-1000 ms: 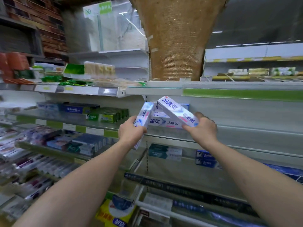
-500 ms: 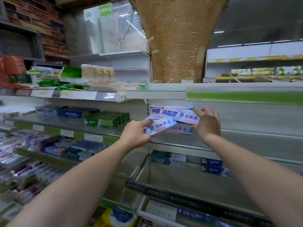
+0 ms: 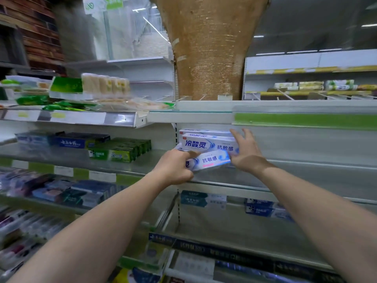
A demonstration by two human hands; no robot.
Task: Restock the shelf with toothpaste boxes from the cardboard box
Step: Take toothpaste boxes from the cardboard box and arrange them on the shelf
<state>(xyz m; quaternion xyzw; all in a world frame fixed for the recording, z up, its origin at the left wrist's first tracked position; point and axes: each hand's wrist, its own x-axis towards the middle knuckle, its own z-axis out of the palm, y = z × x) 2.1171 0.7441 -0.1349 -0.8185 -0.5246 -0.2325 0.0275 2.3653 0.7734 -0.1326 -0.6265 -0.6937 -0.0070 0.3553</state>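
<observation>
At the left end of the middle shelf [image 3: 285,185], hard by the upright, a white-and-blue toothpaste box [image 3: 213,160] is going in at the front of a small stack [image 3: 208,142] of the same brand. It lies long side out and tilts a little, its left end lower than its right, touching the boxes behind and above it.

The left hand [image 3: 175,168] grips the box's left end, fingers curled under and the thumb on top. The right hand [image 3: 245,155] holds nothing: its fingers are spread and fairly straight, the palm set against the right ends of the box and stack, as if squaring them up.

I judge these cartons light and stiff along their length, but thin-walled, so a hard squeeze on the broad faces would dent them. The printed card looks glossy and likely to slide on its neighbours. The ends or the narrow edges are the place to hold, and a flat palm is enough to push one home.

Green boxes [image 3: 120,153] sit on the next bay to the left, more toothpaste on the lower shelf [image 3: 204,200], and a pillar [image 3: 210,50] in coarse brown wrap rises behind. No cardboard box is in view.
</observation>
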